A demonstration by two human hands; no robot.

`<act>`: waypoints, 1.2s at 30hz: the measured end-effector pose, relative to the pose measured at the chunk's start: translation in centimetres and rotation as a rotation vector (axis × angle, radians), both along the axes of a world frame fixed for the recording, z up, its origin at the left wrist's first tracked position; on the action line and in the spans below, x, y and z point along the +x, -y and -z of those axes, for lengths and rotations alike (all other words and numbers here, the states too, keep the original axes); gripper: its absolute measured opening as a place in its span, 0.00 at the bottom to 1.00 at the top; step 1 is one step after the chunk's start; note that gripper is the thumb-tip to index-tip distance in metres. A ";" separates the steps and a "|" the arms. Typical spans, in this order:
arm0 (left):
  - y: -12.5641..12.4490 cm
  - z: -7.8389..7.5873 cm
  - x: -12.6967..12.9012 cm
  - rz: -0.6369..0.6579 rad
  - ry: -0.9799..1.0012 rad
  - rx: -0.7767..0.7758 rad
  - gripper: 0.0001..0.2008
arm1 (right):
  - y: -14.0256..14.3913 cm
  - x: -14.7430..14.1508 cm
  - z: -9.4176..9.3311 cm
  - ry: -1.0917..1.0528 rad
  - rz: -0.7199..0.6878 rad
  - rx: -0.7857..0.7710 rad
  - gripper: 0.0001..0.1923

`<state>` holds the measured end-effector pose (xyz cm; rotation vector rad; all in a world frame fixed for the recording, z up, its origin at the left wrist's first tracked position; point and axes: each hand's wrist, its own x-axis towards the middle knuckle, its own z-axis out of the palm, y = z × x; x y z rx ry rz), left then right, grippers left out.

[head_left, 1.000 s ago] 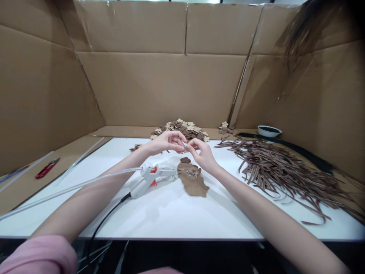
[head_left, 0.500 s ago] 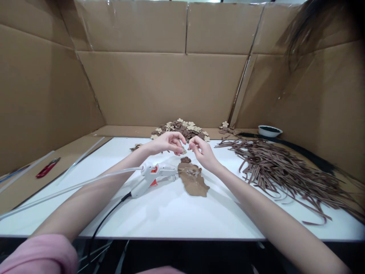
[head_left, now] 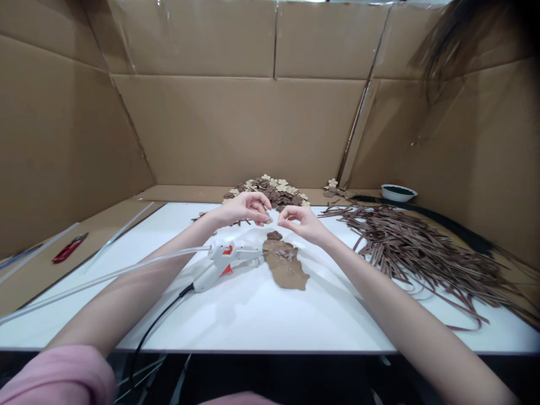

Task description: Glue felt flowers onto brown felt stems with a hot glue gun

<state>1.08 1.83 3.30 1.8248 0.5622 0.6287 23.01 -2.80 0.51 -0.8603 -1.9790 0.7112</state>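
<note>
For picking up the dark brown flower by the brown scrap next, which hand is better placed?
Probably the right hand: it hovers near the dark brown flower with no piece clearly visible in it, while the left hand pinches a small tan piece.

The left hand (head_left: 244, 209) partly hides a small pale piece (head_left: 269, 220), its shape too small to tell, as is anything at the right hand's fingertips (head_left: 280, 221). Edges crop the pink sleeve (head_left: 59, 371) at eight o'clock and blurred dark hair (head_left: 453, 42) at two.
</note>
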 end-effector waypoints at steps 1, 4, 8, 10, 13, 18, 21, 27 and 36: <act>0.0 0.0 0.0 -0.004 0.002 -0.003 0.16 | -0.2 0.3 0.0 0.011 -0.024 -0.020 0.13; 0.0 0.0 -0.1 -0.011 0.000 -0.008 0.16 | -0.7 1.0 0.2 0.092 -0.088 -0.114 0.12; 0.0 0.0 -0.1 -0.023 -0.015 -0.005 0.16 | -1.0 1.5 0.6 0.201 -0.150 -0.229 0.13; 0.1 0.0 -0.1 -0.028 -0.022 -0.001 0.15 | -1.0 1.5 0.7 0.233 -0.167 -0.233 0.13; 0.2 0.0 -0.1 -0.032 -0.028 0.003 0.15 | -1.0 1.6 0.8 0.247 -0.184 -0.239 0.12; 0.1 -0.1 -0.1 -0.029 -0.032 0.000 0.15 | -1.1 1.7 1.0 0.240 -0.199 -0.252 0.14; 0.1 -0.1 -0.1 -0.025 -0.030 0.000 0.15 | -1.0 1.7 0.9 0.255 -0.193 -0.253 0.15; 0.1 0.0 -0.1 -0.020 -0.030 -0.005 0.16 | -0.8 1.7 0.8 0.272 -0.174 -0.216 0.18; -0.2 0.2 -0.2 -0.016 -0.030 -0.002 0.16 | -0.7 1.5 0.4 0.259 -0.205 -0.286 0.17</act>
